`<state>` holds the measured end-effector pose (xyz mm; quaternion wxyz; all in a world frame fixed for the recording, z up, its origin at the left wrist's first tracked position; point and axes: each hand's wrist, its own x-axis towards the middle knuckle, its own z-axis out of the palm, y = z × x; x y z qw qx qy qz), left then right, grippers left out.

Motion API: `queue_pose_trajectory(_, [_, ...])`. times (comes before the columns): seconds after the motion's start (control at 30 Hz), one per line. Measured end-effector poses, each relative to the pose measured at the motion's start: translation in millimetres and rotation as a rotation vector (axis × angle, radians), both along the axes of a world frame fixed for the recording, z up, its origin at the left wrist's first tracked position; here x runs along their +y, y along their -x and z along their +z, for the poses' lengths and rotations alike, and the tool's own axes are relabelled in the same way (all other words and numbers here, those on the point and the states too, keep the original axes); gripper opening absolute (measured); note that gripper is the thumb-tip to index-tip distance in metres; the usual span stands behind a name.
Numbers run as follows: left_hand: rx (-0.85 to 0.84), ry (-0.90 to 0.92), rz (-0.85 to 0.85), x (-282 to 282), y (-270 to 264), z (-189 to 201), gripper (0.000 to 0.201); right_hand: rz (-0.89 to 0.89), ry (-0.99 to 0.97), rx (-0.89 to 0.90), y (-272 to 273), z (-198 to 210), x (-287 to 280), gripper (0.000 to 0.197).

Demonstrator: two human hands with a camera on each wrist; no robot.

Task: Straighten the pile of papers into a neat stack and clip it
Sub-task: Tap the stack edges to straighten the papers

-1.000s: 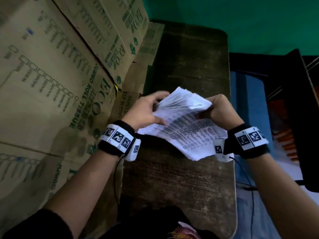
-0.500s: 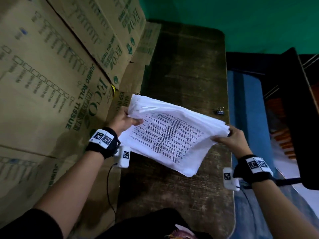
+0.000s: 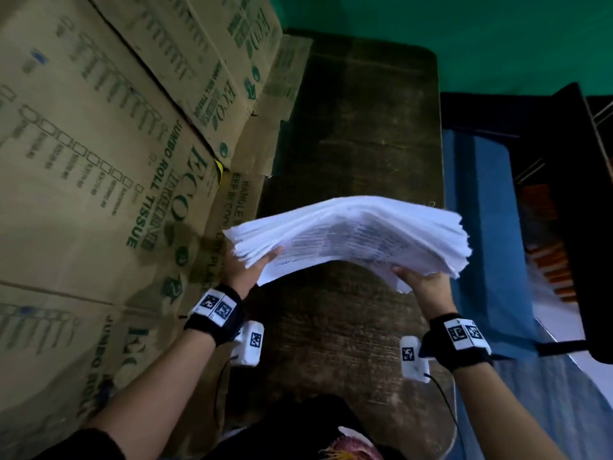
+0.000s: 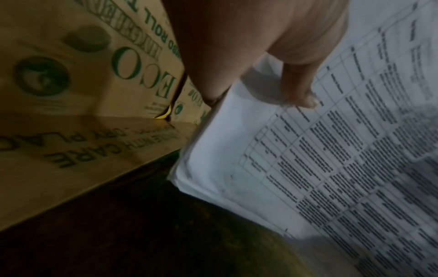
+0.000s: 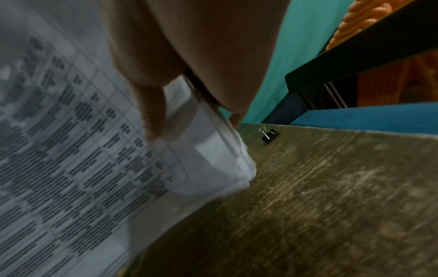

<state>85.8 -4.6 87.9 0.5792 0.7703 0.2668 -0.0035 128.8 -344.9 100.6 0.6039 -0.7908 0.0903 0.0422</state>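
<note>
While the pile of papers [image 3: 351, 234] is held up above the wooden table [image 3: 358, 127], its left edge is pinched by the left hand [image 3: 243, 268] and its right edge by the right hand [image 3: 423, 283], thumbs on the printed sheet. The edges are seen fanned and uneven. A black binder clip [image 5: 269, 135] is left lying near the table's right edge, beside cardboard boxes [image 3: 99, 144].
</note>
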Motion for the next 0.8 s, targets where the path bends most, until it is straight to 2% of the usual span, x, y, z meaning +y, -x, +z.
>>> queue_pose_trajectory(0.03, [0.04,-0.004,-0.006,4,4,-5,0.095,0.014,0.027,0.018,1,-2,-4,0.033])
queue_pose_trajectory(0.13, [-0.136,-0.01,-0.126,-2,7,3,0.06,0.07,-0.012,-0.071,4,-7,-11,0.046])
queue_pose_trajectory(0.3, [-0.304,0.093,-0.141,-1,3,5,0.054,0.079,-0.092,-0.108,3,-6,-15,0.044])
queue_pose_trajectory(0.4, [-0.24,0.093,-0.139,-4,-3,1,0.048,0.06,-0.088,-0.138,-4,-3,-3,0.037])
queue_pose_trajectory(0.5, [-0.099,0.222,-0.032,-5,-12,-6,0.042,0.019,-0.109,-0.133,-10,1,7,0.028])
queue_pose_trajectory(0.53, [-0.043,0.275,-0.001,-3,-14,-10,0.043,0.019,-0.116,-0.134,-11,6,7,0.027])
queue_pose_trajectory(0.57, [0.0,0.315,0.031,0,-16,-10,0.047,0.027,-0.111,-0.14,-14,14,6,0.034])
queue_pose_trajectory(0.63, [0.043,0.3,0.079,8,-19,-3,0.045,0.09,-0.125,-0.208,-23,35,5,0.042])
queue_pose_trajectory(0.7, [-0.019,0.208,0.065,9,-24,10,0.043,0.175,-0.148,-0.298,-34,66,7,0.033])
queue_pose_trajectory(0.8, [-0.189,0.042,-0.089,-4,-36,41,0.069,0.38,-0.055,-0.415,-48,114,17,0.02])
